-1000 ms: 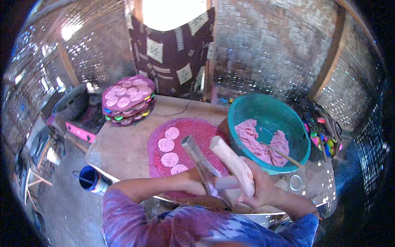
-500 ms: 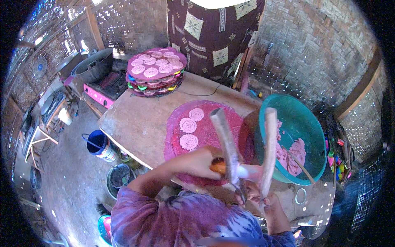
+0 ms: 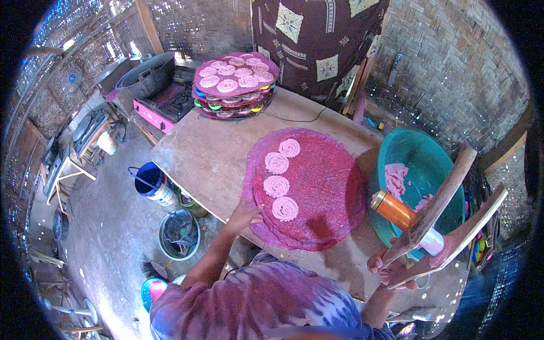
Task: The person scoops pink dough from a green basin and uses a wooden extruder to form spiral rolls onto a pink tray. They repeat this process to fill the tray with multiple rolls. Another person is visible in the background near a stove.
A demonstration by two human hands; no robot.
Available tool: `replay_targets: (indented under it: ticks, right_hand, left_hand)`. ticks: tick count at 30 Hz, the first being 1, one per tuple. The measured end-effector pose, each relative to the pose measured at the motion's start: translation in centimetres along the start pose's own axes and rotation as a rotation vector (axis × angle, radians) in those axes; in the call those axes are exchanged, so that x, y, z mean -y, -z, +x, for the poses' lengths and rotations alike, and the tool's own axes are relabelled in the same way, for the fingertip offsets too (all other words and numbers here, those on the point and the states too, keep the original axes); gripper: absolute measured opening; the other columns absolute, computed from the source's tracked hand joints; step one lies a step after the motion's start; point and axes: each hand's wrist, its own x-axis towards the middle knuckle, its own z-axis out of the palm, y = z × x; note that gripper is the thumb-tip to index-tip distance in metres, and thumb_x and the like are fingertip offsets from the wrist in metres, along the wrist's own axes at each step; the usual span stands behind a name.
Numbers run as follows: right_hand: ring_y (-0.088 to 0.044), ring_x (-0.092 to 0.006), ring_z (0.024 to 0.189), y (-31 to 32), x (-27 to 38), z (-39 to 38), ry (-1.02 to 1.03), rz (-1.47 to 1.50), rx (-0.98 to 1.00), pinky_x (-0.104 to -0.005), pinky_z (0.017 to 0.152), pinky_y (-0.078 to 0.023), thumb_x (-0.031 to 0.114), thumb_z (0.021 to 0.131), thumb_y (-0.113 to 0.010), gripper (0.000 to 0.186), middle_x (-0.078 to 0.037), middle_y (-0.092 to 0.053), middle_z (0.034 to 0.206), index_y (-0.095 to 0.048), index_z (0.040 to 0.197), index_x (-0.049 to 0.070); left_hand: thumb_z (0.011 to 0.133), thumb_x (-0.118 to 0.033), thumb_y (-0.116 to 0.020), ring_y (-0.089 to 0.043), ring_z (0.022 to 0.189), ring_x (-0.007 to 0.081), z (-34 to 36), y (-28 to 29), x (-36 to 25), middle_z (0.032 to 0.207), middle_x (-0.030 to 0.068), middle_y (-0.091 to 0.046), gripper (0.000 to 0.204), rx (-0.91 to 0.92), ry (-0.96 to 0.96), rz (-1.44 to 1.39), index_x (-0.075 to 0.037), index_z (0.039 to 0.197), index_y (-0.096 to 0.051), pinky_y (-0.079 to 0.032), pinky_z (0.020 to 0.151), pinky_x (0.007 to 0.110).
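My right hand (image 3: 394, 267) grips the ends of the two long wooden handles of a hand press (image 3: 436, 207). Its orange metal-looking cylinder and a pale plunger sit between the handles, over the near side of the green basin (image 3: 391, 170). A bit of pink dough shows at the cylinder's end. At the left edge of a round pink-red mat (image 3: 323, 198), my left hand (image 3: 245, 217) rests with fingers stretched out, close to the nearest swirl. Several pink dough swirls (image 3: 284, 209) lie in a curved row on the mat's left side. Pink dough (image 3: 395, 178) lies in the basin.
A stack of round trays (image 3: 235, 93), topped with pink swirls, stands at the table's (image 3: 198, 153) far left. Beyond it are a pink-fronted stove (image 3: 153, 116) and a dark wok (image 3: 144, 76). Buckets (image 3: 153, 181) and a basin (image 3: 179, 233) stand on the floor at left.
The press has swung right, from over the mat to over the basin. My left hand has left the press for the mat's left edge. A fourth swirl now shows. The view has shifted.
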Motion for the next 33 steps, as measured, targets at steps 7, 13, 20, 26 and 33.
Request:
replay_targets:
  ticks: [7,13,20,26,33]
  right_hand:
    - [-0.056,-0.031,0.114,-0.1,-0.5,-1.3,0.037,0.032,-0.009,-0.043,0.099,-0.042,0.052,0.077,-0.069,0.092,-0.022,-0.052,0.132,-0.035,0.141,-0.005]
    - [-0.057,-0.0308,0.112,-0.8,-4.3,-1.6,0.026,0.029,-0.05,-0.0427,0.098,-0.043,0.05,0.078,-0.068,0.088,-0.022,-0.054,0.13,-0.037,0.14,-0.005]
    - [-0.059,-0.0305,0.11,1.0,-9.8,2.0,0.024,0.005,0.112,-0.0424,0.097,-0.044,0.048,0.08,-0.067,0.084,-0.022,-0.056,0.128,-0.04,0.139,-0.005]
    - [-0.058,-0.02,0.104,1.6,-10.3,2.0,-0.019,-0.088,-0.021,-0.0348,0.092,-0.045,0.045,0.08,-0.071,0.078,-0.013,-0.059,0.121,-0.044,0.136,-0.002]
    - [-0.057,-0.0118,0.098,-5.5,-6.7,0.5,-0.035,-0.11,0.039,-0.0285,0.087,-0.045,0.044,0.086,-0.067,0.063,-0.005,-0.06,0.112,-0.05,0.13,0.002]
  left_hand:
    - [0.089,-0.023,-0.067,-0.067,0.07,0.0216,3.0,0.9,1.3,0.099,0.0193,-0.064,0.05,0.034,0.078,0.337,0.007,0.124,-0.048,-0.058,0.057,0.032]
    - [0.089,-0.016,-0.067,-0.059,0.076,0.0146,2.5,-1.4,-1.2,0.083,0.0056,-0.058,0.022,0.025,-0.156,0.159,-0.001,0.1,-0.055,-0.053,0.063,0.029]
    - [0.094,-0.034,-0.061,-0.052,0.114,0.0198,2.7,-0.1,-0.6,0.128,0.0082,-0.05,0.059,0.098,-0.042,0.178,-0.012,0.141,-0.033,-0.047,0.089,0.038]
    - [0.094,-0.036,-0.061,-0.051,0.115,0.0206,3.9,-4.6,-0.7,0.129,0.0087,-0.05,0.061,0.188,0.013,0.303,-0.012,0.142,-0.031,-0.046,0.091,0.039]
    - [0.094,-0.038,-0.06,-0.05,0.117,0.0215,3.4,-4.6,-1.6,0.131,0.0092,-0.048,0.064,0.181,0.021,0.377,-0.012,0.143,-0.03,-0.045,0.093,0.039]
